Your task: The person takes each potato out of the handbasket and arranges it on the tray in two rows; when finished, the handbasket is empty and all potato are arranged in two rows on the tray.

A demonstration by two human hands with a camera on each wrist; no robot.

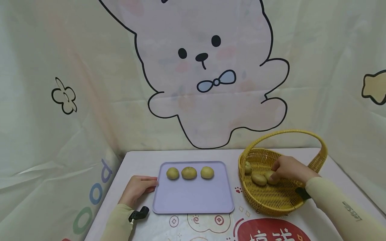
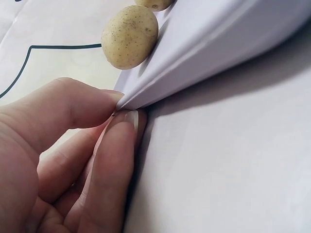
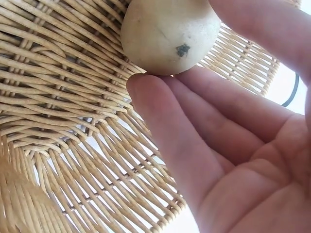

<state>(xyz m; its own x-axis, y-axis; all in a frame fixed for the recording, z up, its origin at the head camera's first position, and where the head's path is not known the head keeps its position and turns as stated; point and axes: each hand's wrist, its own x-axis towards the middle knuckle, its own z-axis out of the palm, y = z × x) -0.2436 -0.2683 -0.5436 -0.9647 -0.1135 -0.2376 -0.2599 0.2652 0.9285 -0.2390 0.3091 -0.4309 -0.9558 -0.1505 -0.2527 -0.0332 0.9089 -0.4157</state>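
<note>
A lavender tray (image 1: 193, 197) lies on the table with a row of three potatoes, the middle potato (image 1: 189, 173) among them. My left hand (image 1: 138, 189) pinches the tray's left rim between thumb and fingers; in the left wrist view the left hand (image 2: 73, 145) is close below a potato (image 2: 130, 37). Inside the yellow wicker basket (image 1: 271, 209), my right hand (image 1: 291, 169) holds a potato (image 1: 271, 177). The right wrist view shows that potato (image 3: 170, 36) between the thumb and fingers of the right hand (image 3: 233, 145). Two other potatoes, including one potato (image 1: 258, 179), lie in the basket.
The basket's tall arched handle (image 1: 286, 131) rises over the right forearm's side. A printed cloth (image 1: 178, 231) covers the table, and a curtain with a cartoon bear (image 1: 208, 110) hangs behind it. A dark wrist camera (image 1: 140, 213) sits at the left wrist.
</note>
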